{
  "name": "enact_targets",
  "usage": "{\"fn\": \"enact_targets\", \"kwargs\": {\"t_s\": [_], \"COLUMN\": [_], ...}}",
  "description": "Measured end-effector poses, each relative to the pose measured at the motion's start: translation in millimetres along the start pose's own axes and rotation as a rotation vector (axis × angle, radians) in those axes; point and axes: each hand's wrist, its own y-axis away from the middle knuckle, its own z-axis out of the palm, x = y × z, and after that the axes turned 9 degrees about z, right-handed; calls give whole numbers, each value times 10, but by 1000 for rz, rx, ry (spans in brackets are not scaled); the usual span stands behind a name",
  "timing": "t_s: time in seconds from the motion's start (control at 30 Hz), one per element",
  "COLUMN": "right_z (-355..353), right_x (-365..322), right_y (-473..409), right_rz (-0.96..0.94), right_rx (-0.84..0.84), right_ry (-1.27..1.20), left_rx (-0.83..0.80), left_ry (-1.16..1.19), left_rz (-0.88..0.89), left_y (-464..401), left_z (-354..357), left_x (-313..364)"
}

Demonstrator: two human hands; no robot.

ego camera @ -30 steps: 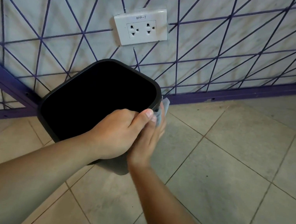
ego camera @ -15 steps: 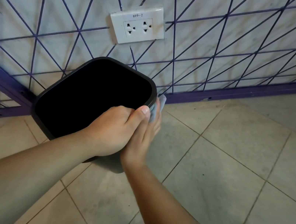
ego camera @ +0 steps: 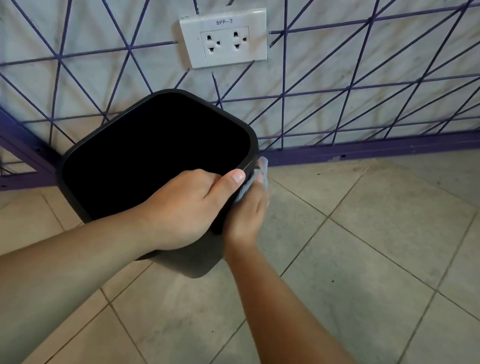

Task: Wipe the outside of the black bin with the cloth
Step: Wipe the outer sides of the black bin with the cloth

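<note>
The black plastic bin with rounded corners [ego camera: 154, 162] stands on the beige tiled floor [ego camera: 376, 266], tilted so that its open mouth faces the camera, close against the marble wall with its purple metal lattice [ego camera: 63, 59]; a white double wall socket [ego camera: 223, 41] sits above it. Over the last second the bin has barely shifted in the view, so it is being held steady, not turned.

The left hand [ego camera: 184, 204] grips the near right edge of the bin's rim, its fingers curled over and closed on it, the thumb lying along the top.

Just to the right, the right hand [ego camera: 248, 211] presses the pale blue-grey cloth [ego camera: 248, 183] flat against the bin's outer right wall, fingers extended over the cloth and pinning it to the plastic. Compared with a second ago this hand and the cloth sit nearer the top corner of the rim, with less cloth showing past the fingertips.

That suggests the right side is mid-stroke, while the far and left walls probably remain to be wiped.
</note>
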Motion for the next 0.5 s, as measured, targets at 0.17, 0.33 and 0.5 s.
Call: {"fn": "enact_targets", "kwargs": {"t_s": [0.17,0.33,0.5], "right_z": [22,-72,-9], "right_x": [-237,-114,-272], "right_y": [300,-58,148], "right_rz": [-138,101,-27], "right_rx": [-45,-13,-29], "right_ry": [-31,-84,-40], "left_rx": [-42,-52,-94], "left_ry": [6,-104,-26], "left_rz": [36,32,36], "left_y": [12,9,0], "left_z": [-8,-16,-26], "left_x": [4,-29,12]}}
